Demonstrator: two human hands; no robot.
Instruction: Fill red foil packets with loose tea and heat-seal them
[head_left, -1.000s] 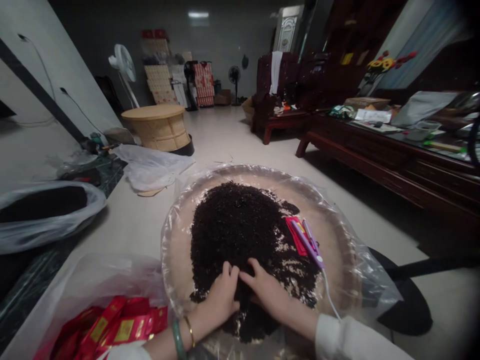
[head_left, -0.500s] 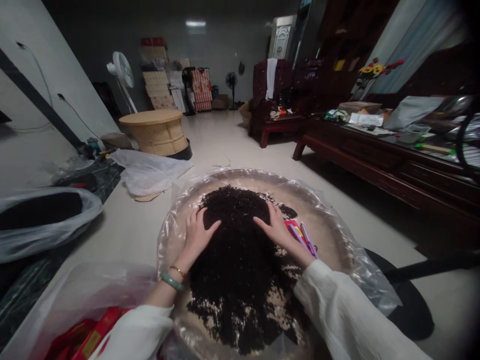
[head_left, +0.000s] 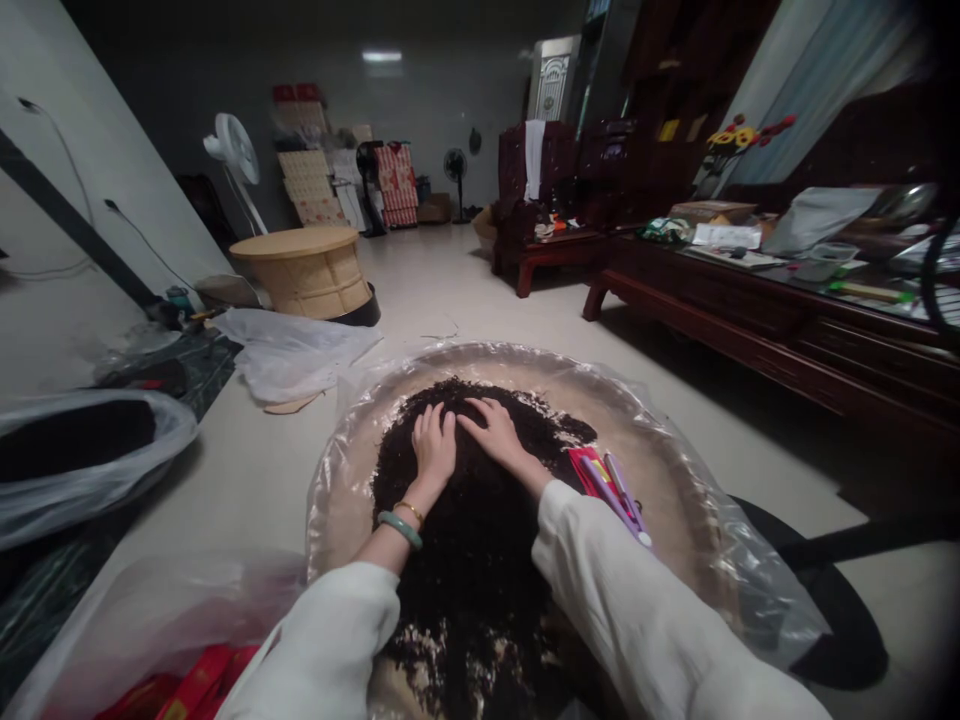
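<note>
A heap of dark loose tea leaves (head_left: 480,540) lies in a wide round tray (head_left: 675,470) lined with clear plastic. My left hand (head_left: 433,447) lies flat on the far top of the heap, fingers stretched out. Beside it, almost touching, my right hand (head_left: 495,432) rests palm down on the leaves with fingers extended. Both arms are in white sleeves; a green bangle and a gold one sit on the left wrist. A red packet (head_left: 589,470) and a purple tool with a white cord (head_left: 622,500) lie on the tray to the right of the heap.
A plastic bag with red packets (head_left: 187,690) sits at the lower left. A bag of dark leaves (head_left: 82,450) lies at far left, crumpled plastic (head_left: 292,350) and a round wooden tub (head_left: 307,265) beyond. A long dark wooden bench (head_left: 787,320) with clutter runs along the right.
From the near edge of the heap, both hands spread to its sides and moved away from me; now they have come together again at the far top of the pile.
</note>
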